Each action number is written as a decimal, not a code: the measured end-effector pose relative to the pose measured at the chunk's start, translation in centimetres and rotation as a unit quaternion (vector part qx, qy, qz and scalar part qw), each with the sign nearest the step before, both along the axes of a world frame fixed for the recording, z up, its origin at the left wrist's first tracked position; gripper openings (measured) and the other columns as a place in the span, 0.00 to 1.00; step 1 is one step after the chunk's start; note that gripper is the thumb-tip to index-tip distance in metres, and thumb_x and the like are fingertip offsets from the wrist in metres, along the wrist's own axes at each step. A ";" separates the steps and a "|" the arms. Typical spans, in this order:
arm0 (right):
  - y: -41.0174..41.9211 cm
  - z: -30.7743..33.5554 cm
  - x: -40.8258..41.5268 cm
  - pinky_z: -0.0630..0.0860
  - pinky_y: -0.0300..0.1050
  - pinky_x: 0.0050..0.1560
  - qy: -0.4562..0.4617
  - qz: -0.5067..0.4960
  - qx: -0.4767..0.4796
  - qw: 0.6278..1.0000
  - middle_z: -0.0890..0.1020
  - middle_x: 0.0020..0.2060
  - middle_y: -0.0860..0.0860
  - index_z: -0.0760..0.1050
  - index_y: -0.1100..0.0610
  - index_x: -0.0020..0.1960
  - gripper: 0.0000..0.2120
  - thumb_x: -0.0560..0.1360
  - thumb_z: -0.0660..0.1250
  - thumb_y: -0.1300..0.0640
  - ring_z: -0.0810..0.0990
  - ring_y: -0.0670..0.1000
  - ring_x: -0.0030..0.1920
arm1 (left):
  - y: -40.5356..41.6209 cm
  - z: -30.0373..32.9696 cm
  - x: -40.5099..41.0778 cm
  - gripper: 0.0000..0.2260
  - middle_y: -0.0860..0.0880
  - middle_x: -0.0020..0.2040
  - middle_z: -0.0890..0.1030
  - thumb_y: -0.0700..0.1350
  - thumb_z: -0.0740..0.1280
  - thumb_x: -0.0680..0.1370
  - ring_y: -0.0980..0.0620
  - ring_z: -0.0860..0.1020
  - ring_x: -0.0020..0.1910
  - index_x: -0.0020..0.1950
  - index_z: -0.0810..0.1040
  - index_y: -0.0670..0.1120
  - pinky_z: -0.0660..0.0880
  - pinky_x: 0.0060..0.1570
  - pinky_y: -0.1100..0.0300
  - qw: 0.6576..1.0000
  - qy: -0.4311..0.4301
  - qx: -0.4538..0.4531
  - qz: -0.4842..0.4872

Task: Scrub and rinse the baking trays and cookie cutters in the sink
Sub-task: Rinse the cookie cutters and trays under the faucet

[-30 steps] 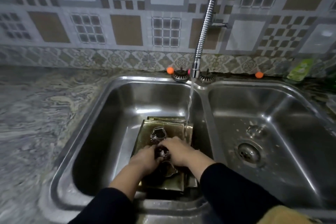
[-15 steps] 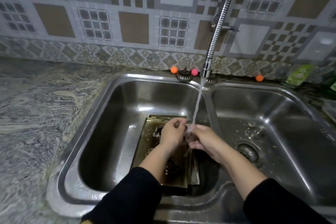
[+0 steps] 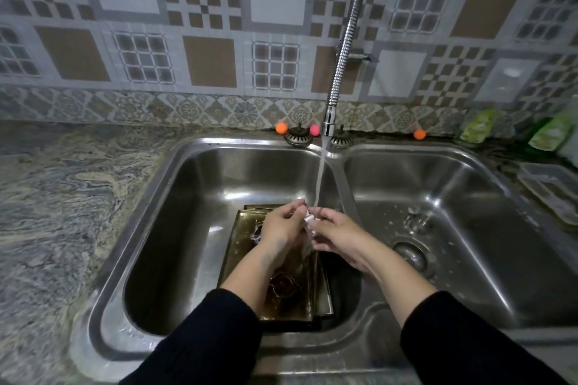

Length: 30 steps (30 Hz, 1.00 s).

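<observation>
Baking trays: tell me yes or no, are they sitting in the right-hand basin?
No: the baking trays lie stacked in the left basin, while the right basin shows only its drain.

Patchwork wall tiles (image 3: 200,3) in grey, white and brown checks run behind, with a floral border strip (image 3: 187,109) below. Swirly grey stone countertop (image 3: 62,197) on the left.

Baking trays (image 3: 250,225) lie stacked in the left basin (image 3: 194,197) of a double sink, a cookie cutter (image 3: 283,283) on top. Both hands, left hand (image 3: 281,228) and right hand (image 3: 336,233), meet above them under the tap (image 3: 339,72). The worktop (image 3: 62,197) lies left.
</observation>
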State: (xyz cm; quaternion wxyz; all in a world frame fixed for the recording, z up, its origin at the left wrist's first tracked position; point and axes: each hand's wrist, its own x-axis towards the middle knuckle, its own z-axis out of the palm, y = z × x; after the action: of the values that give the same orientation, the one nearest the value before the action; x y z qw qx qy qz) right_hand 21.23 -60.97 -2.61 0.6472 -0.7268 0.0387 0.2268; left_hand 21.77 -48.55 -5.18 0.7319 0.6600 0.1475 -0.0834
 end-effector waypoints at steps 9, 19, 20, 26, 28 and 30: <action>-2.9 -0.3 1.9 0.71 0.45 0.59 -0.354 0.077 -0.382 0.850 0.73 0.54 0.48 0.73 0.48 0.64 0.22 0.71 0.69 0.60 0.73 0.52 0.56 | -1.3 1.0 -0.4 0.08 0.53 0.43 0.85 0.37 0.68 0.76 0.58 0.82 0.40 0.52 0.83 0.47 0.77 0.40 0.68 0.981 -0.126 0.145 0.011; -17.0 -0.3 4.9 0.71 0.46 0.62 -0.220 0.058 -0.417 0.880 0.78 0.58 0.51 0.76 0.51 0.60 0.21 0.69 0.73 0.49 0.73 0.53 0.62 | -13.1 2.6 2.6 0.10 0.51 0.52 0.83 0.45 0.66 0.77 0.53 0.80 0.52 0.57 0.81 0.51 0.73 0.51 0.65 0.864 -0.162 0.450 -0.155; -19.1 -1.1 5.2 0.73 0.46 0.60 -0.174 0.061 -0.421 0.888 0.79 0.57 0.50 0.77 0.52 0.58 0.18 0.70 0.73 0.51 0.75 0.52 0.61 | -15.3 1.8 3.3 0.13 0.51 0.57 0.82 0.46 0.66 0.77 0.51 0.79 0.56 0.61 0.79 0.52 0.74 0.55 0.62 0.850 -0.142 0.461 -0.212; -28.9 -7.9 7.3 0.74 0.41 0.46 -0.031 0.127 -0.549 0.826 0.81 0.53 0.50 0.78 0.48 0.53 0.12 0.71 0.67 0.49 0.80 0.54 0.54 | -25.7 -3.8 5.7 0.13 0.49 0.60 0.80 0.47 0.64 0.77 0.48 0.78 0.59 0.61 0.79 0.54 0.73 0.56 0.59 0.790 -0.053 0.493 -0.362; -30.7 -9.3 8.1 0.75 0.44 0.52 -0.015 0.122 -0.574 0.810 0.80 0.57 0.52 0.77 0.50 0.57 0.14 0.71 0.65 0.50 0.78 0.55 0.57 | -27.9 -4.7 6.3 0.12 0.47 0.61 0.79 0.44 0.63 0.77 0.46 0.77 0.60 0.59 0.80 0.51 0.72 0.55 0.59 0.773 -0.054 0.501 -0.385; -31.5 -10.3 8.8 0.75 0.46 0.55 -0.012 0.115 -0.594 0.796 0.77 0.60 0.52 0.75 0.51 0.60 0.16 0.73 0.65 0.52 0.76 0.55 0.60 | -29.3 -5.5 7.0 0.12 0.47 0.61 0.79 0.44 0.63 0.77 0.46 0.77 0.60 0.59 0.80 0.50 0.72 0.55 0.59 0.770 -0.035 0.501 -0.394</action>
State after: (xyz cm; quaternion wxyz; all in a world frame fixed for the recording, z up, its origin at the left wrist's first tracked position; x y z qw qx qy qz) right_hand 30.08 -92.49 -12.86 0.0582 -0.9702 0.0740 0.2231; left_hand 28.73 -77.89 -10.66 0.2047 0.9358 -0.1299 -0.2557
